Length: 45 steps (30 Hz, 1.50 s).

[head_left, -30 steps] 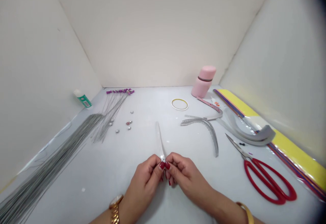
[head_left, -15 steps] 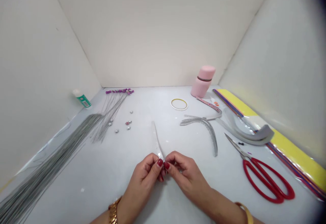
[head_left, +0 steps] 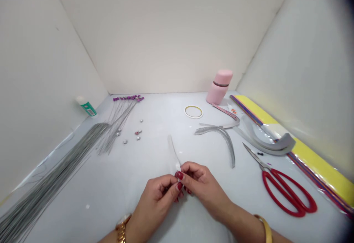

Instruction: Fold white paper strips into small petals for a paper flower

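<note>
Your left hand [head_left: 159, 195] and right hand [head_left: 203, 184], fingertips closed, pinch the near end of a pale strip [head_left: 174, 152], probably to hold it steady; its free part points away. Scissors [head_left: 282, 186] lie right, handles toward you, perhaps for easy reach. Farther, a tape ring [head_left: 193, 117] lies flat.

The white table [head_left: 110, 198] fills the lower frame. Directly on it lie grey wires [head_left: 59, 171] at left, purple-tipped stems [head_left: 125, 114] and silver beads [head_left: 125, 141] at centre left, a tape roll [head_left: 193, 117] right of centre, a pink flask [head_left: 218, 92], curved silver strips [head_left: 228, 141], red-handled scissors [head_left: 266, 166] and yellow-topped sheets [head_left: 318, 158] toward the right.
</note>
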Each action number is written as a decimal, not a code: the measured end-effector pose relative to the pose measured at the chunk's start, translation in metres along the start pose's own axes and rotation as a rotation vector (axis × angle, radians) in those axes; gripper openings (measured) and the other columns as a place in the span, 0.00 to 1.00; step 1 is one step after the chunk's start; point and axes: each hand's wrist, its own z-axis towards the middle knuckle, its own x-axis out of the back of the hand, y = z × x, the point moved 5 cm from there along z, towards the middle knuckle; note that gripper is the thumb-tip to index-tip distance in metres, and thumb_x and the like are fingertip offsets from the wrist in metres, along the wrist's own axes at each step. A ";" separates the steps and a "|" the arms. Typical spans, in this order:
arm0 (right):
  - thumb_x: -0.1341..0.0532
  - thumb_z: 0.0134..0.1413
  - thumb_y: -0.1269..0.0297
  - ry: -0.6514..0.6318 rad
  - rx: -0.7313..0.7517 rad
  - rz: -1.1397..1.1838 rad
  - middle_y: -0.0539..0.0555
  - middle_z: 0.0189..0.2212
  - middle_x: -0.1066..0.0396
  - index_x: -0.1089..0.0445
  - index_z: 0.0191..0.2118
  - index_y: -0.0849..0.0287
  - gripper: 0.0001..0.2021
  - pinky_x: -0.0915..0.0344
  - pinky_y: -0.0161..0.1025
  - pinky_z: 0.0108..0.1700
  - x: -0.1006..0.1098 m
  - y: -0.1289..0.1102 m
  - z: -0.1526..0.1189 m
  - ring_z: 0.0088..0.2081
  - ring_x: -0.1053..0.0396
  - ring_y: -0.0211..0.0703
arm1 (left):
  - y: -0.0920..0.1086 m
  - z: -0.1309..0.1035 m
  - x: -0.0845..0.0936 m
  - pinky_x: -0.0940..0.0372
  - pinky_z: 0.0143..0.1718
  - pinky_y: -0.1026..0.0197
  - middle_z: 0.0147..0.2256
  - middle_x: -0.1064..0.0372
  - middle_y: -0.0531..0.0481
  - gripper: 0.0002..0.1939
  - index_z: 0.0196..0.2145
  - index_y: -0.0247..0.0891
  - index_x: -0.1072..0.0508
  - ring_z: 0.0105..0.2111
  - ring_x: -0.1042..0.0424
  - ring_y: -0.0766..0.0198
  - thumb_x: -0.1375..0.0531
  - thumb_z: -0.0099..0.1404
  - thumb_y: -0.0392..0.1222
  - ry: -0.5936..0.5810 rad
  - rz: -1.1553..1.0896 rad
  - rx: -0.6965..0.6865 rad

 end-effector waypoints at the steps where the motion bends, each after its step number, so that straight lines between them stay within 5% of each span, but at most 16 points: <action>1: 0.42 0.52 0.61 0.009 0.000 0.023 0.45 0.16 0.38 0.38 0.24 0.61 0.11 0.47 0.30 0.23 0.001 0.001 0.001 0.20 0.41 0.32 | -0.001 0.000 0.000 0.44 0.26 0.67 0.21 0.38 0.53 0.14 0.23 0.34 0.32 0.23 0.39 0.67 0.48 0.62 0.43 -0.006 0.000 0.020; 12: 0.40 0.50 0.60 0.169 -0.053 -0.031 0.44 0.15 0.42 0.37 0.23 0.62 0.12 0.50 0.29 0.22 0.014 0.009 0.002 0.19 0.47 0.30 | 0.001 0.004 -0.003 0.42 0.27 0.68 0.22 0.35 0.52 0.14 0.25 0.33 0.30 0.23 0.38 0.68 0.49 0.63 0.42 -0.088 -0.067 0.058; 24: 0.45 0.55 0.62 0.108 0.055 -0.322 0.45 0.19 0.42 0.37 0.27 0.60 0.09 0.46 0.30 0.25 0.010 -0.001 -0.004 0.22 0.44 0.32 | -0.007 0.000 0.012 0.43 0.25 0.67 0.21 0.36 0.53 0.11 0.24 0.35 0.33 0.23 0.39 0.66 0.45 0.60 0.44 0.197 0.052 0.051; 30: 0.45 0.54 0.60 0.055 -0.018 -0.332 0.48 0.18 0.37 0.33 0.25 0.61 0.13 0.43 0.31 0.26 0.007 0.007 -0.003 0.22 0.40 0.35 | 0.006 -0.003 0.010 0.40 0.31 0.66 0.27 0.30 0.49 0.12 0.28 0.36 0.31 0.28 0.33 0.63 0.51 0.64 0.39 0.153 0.135 -0.055; 36: 0.46 0.54 0.60 0.116 -0.038 -0.378 0.49 0.19 0.34 0.34 0.24 0.61 0.13 0.41 0.31 0.26 0.011 0.009 -0.002 0.22 0.36 0.36 | 0.005 -0.003 0.013 0.42 0.27 0.67 0.23 0.35 0.53 0.12 0.25 0.38 0.33 0.24 0.37 0.65 0.50 0.64 0.40 0.198 0.255 -0.053; 45: 0.43 0.52 0.61 -0.006 -0.031 -0.335 0.48 0.18 0.36 0.34 0.24 0.61 0.11 0.43 0.31 0.26 0.001 0.007 -0.002 0.22 0.39 0.35 | -0.001 0.003 0.014 0.39 0.28 0.66 0.22 0.33 0.52 0.08 0.26 0.34 0.32 0.25 0.35 0.66 0.43 0.59 0.41 0.149 -0.207 0.010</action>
